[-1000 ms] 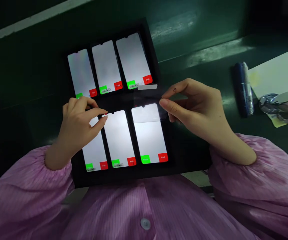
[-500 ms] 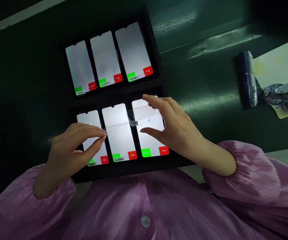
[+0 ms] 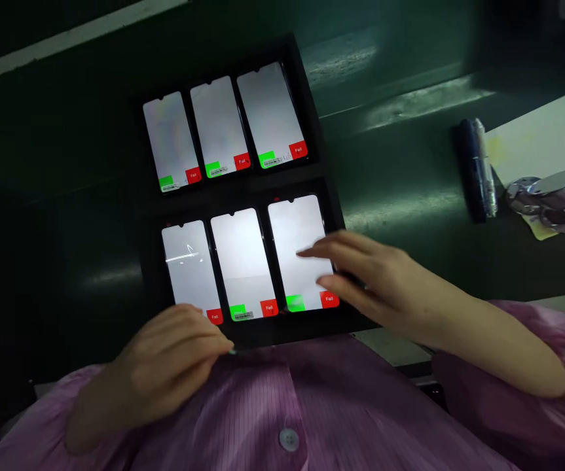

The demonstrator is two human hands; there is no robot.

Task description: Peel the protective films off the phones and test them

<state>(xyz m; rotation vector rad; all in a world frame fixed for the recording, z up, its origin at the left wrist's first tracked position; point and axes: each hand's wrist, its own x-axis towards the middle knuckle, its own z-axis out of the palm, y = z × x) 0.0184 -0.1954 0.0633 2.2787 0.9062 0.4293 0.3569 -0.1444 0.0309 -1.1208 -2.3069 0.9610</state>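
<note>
My right hand [image 3: 380, 275] is over the lower-right phone [image 3: 294, 235], thumb and fingers apart and holding nothing that shows. Whether its fingertips touch the bright white screen I cannot tell. My left hand [image 3: 174, 360] is closed in a pinch at the front edge of the black tray, covering the bottom corner of the lower-left phone [image 3: 186, 261]. A tiny pale bit shows at its fingertips, too small to name. The lower-middle phone [image 3: 243, 255] lies between the hands. Its screen is white, with a green box, a red "Fail" box and a barcode label at the bottom.
Behind lies a second row of lit phones: left [image 3: 169, 140], middle [image 3: 219, 124] and right [image 3: 270, 111]. The black tray [image 3: 233, 193] rests on a dark green tabletop [image 3: 385, 163]. Pens [image 3: 478, 170], paper [image 3: 552, 131] and shiny round items [image 3: 557, 196] are at right.
My left hand has moved down toward my body, still pinched. My right hand has shifted right and down. The clear film and handwritten mark over the lower-right phone no longer show there.
</note>
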